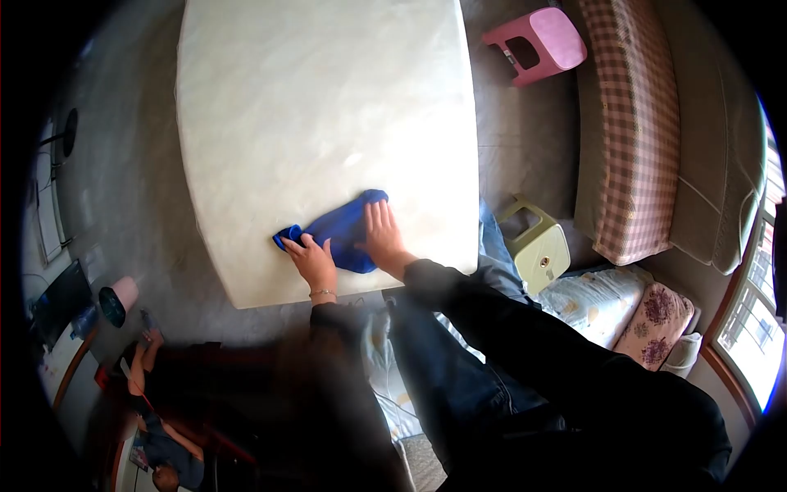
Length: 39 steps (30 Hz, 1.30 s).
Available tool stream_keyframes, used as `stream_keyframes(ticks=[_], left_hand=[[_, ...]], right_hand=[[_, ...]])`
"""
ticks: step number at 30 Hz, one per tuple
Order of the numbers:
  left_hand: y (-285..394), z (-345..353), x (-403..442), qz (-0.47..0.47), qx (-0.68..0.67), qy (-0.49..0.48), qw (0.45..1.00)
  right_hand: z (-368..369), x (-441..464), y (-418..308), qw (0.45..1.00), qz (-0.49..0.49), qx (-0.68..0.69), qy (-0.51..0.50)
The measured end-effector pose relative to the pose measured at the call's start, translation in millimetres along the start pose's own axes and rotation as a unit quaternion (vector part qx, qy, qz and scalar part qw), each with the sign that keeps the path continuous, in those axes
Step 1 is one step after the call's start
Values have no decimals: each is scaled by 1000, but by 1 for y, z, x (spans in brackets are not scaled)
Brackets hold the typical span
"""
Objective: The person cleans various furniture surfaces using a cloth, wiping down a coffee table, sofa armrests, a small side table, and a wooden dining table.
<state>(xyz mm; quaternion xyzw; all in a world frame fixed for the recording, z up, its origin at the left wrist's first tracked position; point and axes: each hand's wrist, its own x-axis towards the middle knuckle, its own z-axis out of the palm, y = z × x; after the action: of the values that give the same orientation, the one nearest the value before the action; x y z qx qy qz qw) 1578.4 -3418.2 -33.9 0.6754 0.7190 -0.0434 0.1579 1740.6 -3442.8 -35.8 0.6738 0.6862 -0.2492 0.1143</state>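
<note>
A blue cloth lies bunched and partly folded near the close edge of the white-covered table. My left hand rests at its narrow left end, where a small loop of fabric stands up; the fingers and thumb are spread, and a thin bracelet circles the wrist. On the cloth's right part, my right hand presses down flat with the fingers stretched out. What kind of cloth item it is, I cannot tell.
Right of the table stand a pink stool and a pale green stool. Beyond them is a sofa with a checked cover. Another person sits at the lower left, near a monitor.
</note>
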Motion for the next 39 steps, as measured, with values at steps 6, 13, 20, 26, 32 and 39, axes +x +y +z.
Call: stream_keyframes(ticks=[6, 13, 20, 26, 32, 39], left_hand=[[73, 33, -41, -104, 6, -24, 994], [244, 51, 5, -123, -29, -28, 992], [391, 32, 94, -75, -53, -42, 995], [343, 31, 57, -20, -129, 4, 991], [299, 48, -40, -47, -214, 41, 975], [239, 70, -202, -131, -226, -10, 965]], right_hand=[[-19, 6, 82, 976, -216, 11, 9], [-81, 82, 250, 937, -316, -131, 71], [-129, 124, 345, 946, -286, -92, 120], [-113, 100, 289, 954, -189, -219, 81], [-105, 31, 221, 955, -145, -252, -57], [14, -82, 188, 943, -261, -196, -66]])
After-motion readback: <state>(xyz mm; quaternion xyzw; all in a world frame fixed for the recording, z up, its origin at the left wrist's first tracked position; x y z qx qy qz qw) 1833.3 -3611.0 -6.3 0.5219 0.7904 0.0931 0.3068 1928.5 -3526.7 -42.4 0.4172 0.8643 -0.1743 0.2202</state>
